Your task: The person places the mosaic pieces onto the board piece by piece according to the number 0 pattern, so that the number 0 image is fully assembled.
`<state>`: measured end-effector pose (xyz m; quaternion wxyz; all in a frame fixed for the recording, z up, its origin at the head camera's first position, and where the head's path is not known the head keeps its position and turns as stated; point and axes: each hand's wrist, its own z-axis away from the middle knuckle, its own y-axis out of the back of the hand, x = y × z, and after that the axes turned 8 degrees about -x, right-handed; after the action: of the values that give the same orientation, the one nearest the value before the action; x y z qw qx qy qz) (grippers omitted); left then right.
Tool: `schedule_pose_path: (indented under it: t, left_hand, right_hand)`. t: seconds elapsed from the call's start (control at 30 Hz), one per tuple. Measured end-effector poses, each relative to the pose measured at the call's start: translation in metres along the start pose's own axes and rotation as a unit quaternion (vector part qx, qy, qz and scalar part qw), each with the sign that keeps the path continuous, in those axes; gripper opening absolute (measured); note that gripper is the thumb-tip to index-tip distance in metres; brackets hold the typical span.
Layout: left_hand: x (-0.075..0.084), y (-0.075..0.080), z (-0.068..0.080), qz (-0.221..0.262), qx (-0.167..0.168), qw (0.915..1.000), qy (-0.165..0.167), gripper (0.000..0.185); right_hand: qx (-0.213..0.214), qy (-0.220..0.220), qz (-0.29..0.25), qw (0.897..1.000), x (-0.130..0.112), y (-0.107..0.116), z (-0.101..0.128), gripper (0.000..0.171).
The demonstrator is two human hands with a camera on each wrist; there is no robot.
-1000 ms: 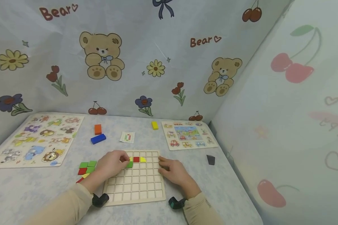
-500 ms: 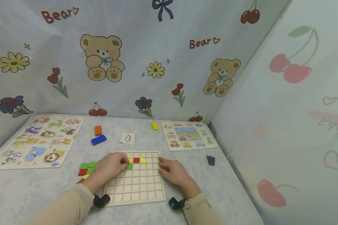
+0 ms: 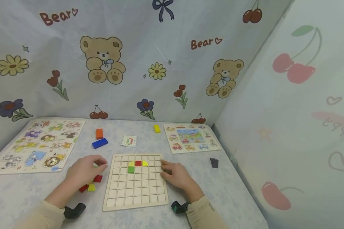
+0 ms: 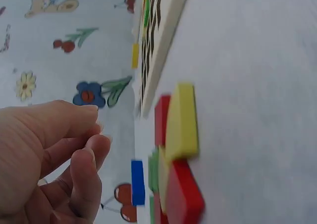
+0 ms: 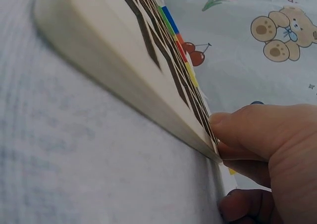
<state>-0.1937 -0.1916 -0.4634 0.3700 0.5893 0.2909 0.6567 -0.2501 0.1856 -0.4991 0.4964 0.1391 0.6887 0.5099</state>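
Note:
My left hand [image 3: 86,170] hovers over a small pile of coloured pieces left of the wooden grid board [image 3: 141,192]. Its fingers bend loosely, thumb near index finger, and no piece shows between them [image 4: 54,159]. In the pile lie a yellow piece [image 4: 182,122], a red piece [image 4: 184,192] and green ones, partly hidden by the hand. My right hand [image 3: 176,174] holds the board's right edge, thumb on top [image 5: 220,125]. On the grid sit a red square [image 3: 138,163] between two yellow quarter-round-looking pieces [image 3: 145,163], and a green square [image 3: 131,170] under the left one.
Behind the board lie a small printed pattern card [image 3: 129,141], a blue block [image 3: 99,143], an orange block [image 3: 99,134] and a yellow block [image 3: 157,128]. An animal puzzle [image 3: 67,147] is at left, a vehicle puzzle [image 3: 172,148] at right. A dark piece [image 3: 214,163] lies farther right.
My left hand has left the green square on the board and moved left to above the pile. The right hand stays at the board's edge.

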Motion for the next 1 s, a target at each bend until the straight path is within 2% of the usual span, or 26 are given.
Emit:
schedule_pose_path:
  t: [0.2,0.33,0.57,0.7,0.83,1.0]
  left_hand:
    - [-0.06,0.018,0.012,0.037,0.029,0.9974,0.055,0.041]
    - [-0.082,0.02,0.015,0.054,0.042,0.9957,0.062,0.045]
    - [-0.086,0.018,0.015,0.027,0.016,0.9974,0.065,0.055]
    - [-0.086,0.015,0.016,0.015,0.02,0.9973,0.069,0.055]
    - [-0.083,0.015,0.015,0.014,0.026,0.9979,0.059,0.057]
    - [-0.08,0.015,0.017,0.022,0.027,0.998,0.052,0.05]
  right_hand:
    - [0.001,-0.002,-0.008,1.0,-0.002,0.002,0.001,0.036]
    - [-0.001,0.004,-0.022,1.0,-0.002,0.0,0.0,0.037]
    - [-0.003,-0.004,-0.034,0.999,-0.002,-0.003,0.002,0.04]
    - [-0.001,-0.003,-0.034,0.999,-0.002,-0.002,0.002,0.041]
    - [0.002,-0.005,-0.029,1.0,-0.001,-0.002,0.002,0.041]
    - [0.006,-0.003,-0.028,1.0,0.0,0.0,0.004,0.041]
